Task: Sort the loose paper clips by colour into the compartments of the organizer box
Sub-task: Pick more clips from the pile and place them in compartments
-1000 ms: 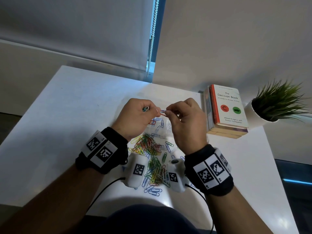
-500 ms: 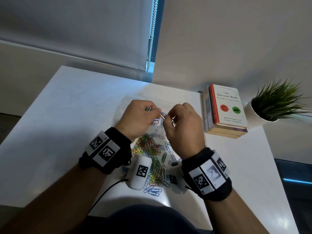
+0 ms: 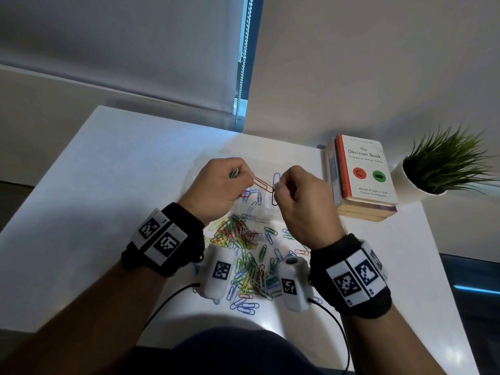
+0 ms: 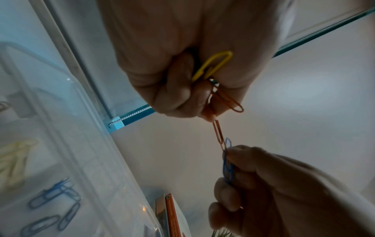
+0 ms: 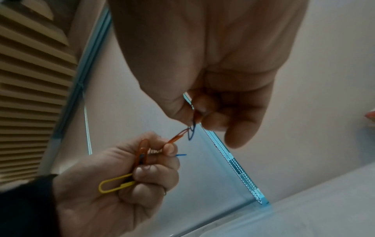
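Observation:
My left hand [image 3: 224,182] grips a small bunch of clips: a yellow clip [image 4: 213,65], an orange one [image 4: 229,101] and a green one [image 3: 234,173]. Its fingertips also pinch a red clip [image 3: 263,184] that is hooked into a blue clip [image 3: 276,180]. My right hand [image 3: 295,196] pinches that blue clip [image 4: 228,162] by its middle. Both hands hover above the clear organizer box [image 3: 259,209], which has blue clips [image 4: 52,197] in one compartment and pale yellow ones [image 4: 14,154] in another. A heap of loose coloured clips [image 3: 243,250] lies on the table between my wrists.
A stack of books [image 3: 362,177] lies right of the box, with a potted plant [image 3: 443,163] beyond it. A window blind with a bead chain [image 3: 242,60] hangs behind the white table [image 3: 108,171]. Cables trail from the wrist cameras near the table's front edge.
My hands have drawn slightly apart, pulling the linked red and blue clips out into view between them. Both hands sit a little lower over the box than a second ago.

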Tool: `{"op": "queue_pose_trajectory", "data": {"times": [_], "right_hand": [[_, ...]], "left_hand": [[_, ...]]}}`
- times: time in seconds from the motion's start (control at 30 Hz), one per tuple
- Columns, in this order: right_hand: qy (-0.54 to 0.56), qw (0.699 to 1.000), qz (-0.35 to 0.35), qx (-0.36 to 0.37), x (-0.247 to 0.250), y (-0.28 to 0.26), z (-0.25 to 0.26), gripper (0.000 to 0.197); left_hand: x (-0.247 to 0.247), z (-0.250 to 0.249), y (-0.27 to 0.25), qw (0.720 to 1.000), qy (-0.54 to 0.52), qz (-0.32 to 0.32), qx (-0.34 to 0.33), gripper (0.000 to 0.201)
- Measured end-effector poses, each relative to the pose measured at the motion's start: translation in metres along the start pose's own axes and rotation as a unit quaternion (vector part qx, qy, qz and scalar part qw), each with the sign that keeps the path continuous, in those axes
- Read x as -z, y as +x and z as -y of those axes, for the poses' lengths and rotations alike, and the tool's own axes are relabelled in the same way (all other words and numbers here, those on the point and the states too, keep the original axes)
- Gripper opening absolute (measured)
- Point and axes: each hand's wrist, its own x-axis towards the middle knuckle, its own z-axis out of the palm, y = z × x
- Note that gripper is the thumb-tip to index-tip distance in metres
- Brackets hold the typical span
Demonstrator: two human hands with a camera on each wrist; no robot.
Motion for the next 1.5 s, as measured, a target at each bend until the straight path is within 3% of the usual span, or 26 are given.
{"op": "queue_pose_trajectory", "data": {"times": [0.13, 0.5, 0.77, 0.97, 1.07, 1.17, 1.3, 1.37, 1.5], "right_hand": [[0.132, 0.990, 0.004, -0.039, -0.001, -0.006, -0.004, 0.018], [0.386, 0.919, 0.000, -0.076, -0.009, -0.010, 0.003, 0.015], [0.300, 0.945, -0.119, -0.044, -0.026, -0.013, 0.004, 0.011], [0.258, 0.950, -0.171, -0.024, -0.035, -0.012, 0.008, 0.017], [0.222, 0.961, -0.164, -0.001, -0.035, -0.011, 0.004, 0.012], [0.177, 0.973, -0.142, 0.035, -0.027, -0.009, -0.001, 0.020], [0.183, 0.979, -0.078, 0.044, -0.017, -0.008, -0.009, 0.014], [0.188, 0.980, -0.037, 0.046, -0.016, -0.007, -0.012, 0.014], [0.183, 0.981, 0.024, 0.062, -0.022, -0.007, -0.011, 0.011]], "left_hand": [[-0.002, 0.003, 0.001, 0.999, -0.032, -0.020, 0.007, 0.033], [-0.012, -0.003, -0.002, 0.990, -0.123, -0.064, 0.030, 0.028], [-0.019, 0.001, -0.001, 0.983, -0.131, -0.130, 0.011, 0.025], [-0.033, -0.004, -0.007, 0.982, -0.129, -0.139, 0.010, 0.024], [-0.031, -0.002, -0.008, 0.990, -0.078, -0.117, -0.008, 0.024], [-0.024, 0.002, -0.007, 0.997, -0.025, -0.071, -0.005, 0.026], [-0.014, 0.001, -0.004, 1.000, -0.012, -0.025, -0.004, 0.007], [-0.010, 0.003, -0.003, 1.000, -0.002, 0.012, -0.005, 0.010], [-0.013, 0.006, 0.001, 1.000, -0.005, -0.017, -0.005, 0.016]]}}
